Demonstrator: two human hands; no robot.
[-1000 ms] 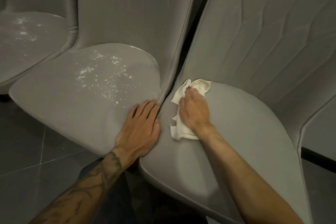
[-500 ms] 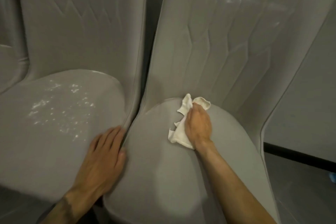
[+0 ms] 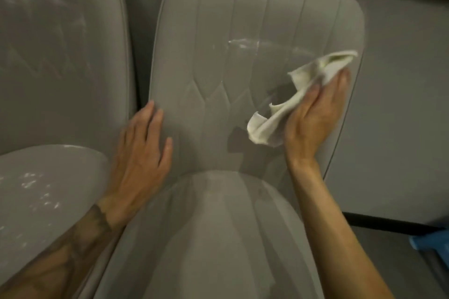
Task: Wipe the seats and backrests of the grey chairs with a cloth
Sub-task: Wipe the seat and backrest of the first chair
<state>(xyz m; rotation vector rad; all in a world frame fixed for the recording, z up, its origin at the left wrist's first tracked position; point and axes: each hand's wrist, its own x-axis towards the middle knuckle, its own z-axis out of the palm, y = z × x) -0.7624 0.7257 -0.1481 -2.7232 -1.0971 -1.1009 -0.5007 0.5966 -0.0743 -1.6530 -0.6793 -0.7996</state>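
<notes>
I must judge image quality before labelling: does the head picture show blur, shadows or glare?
Head view: dim, soft light; motion blur smears the left hand and the cloth; the cloth throws a dark shadow on the backrest; a pale streak glints above it; the whole frame looks slightly soft.

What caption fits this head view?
Right hand holds a white cloth to a grey chair's backrest; left hand lies flat at its left edge.

Bare left hand and right hand; forearms uncovered. Dark tattoo linework on left forearm, reaching the wrist.
</notes>
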